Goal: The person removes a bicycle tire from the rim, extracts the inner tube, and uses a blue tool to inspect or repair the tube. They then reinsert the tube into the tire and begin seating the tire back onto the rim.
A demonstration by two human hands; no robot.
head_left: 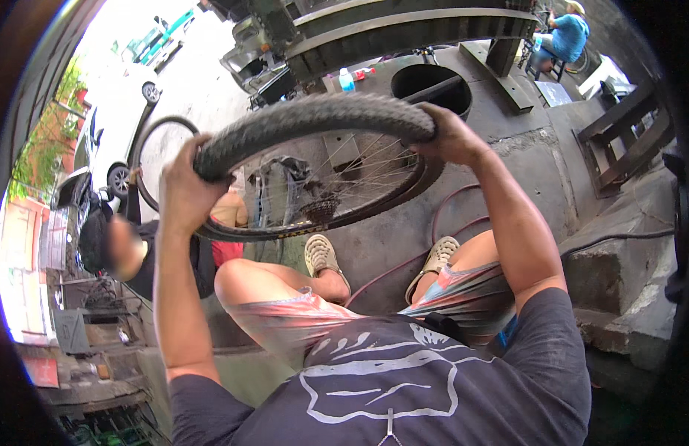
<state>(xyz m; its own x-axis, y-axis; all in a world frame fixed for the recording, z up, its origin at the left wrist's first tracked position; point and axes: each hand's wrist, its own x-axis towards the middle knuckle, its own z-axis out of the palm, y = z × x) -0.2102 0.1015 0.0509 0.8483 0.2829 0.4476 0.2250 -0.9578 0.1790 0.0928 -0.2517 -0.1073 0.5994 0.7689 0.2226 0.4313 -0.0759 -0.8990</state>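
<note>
Both of my hands hold up a bicycle wheel with a black knobby tire (315, 119), tilted in front of my knees. My left hand (190, 189) is wrapped round the tire at its left side. Round the right side, my right hand (452, 140) is closed, its fingertips partly hidden behind the rubber. Thin spokes and a dark cassette (320, 209) show inside the ring, and yellow marking runs along the near sidewall. The far tread is smeared by motion. Whether the tire is fully seated on the rim, I cannot tell.
At left, a person in dark clothes (140, 256) has a hand on another thin wheel ring (140, 141). A black bucket (434, 82) and a bottle (347, 79) stand beyond my wheel. A reddish hose (382, 279) crosses the floor. Far right, a person in blue (570, 37) sits.
</note>
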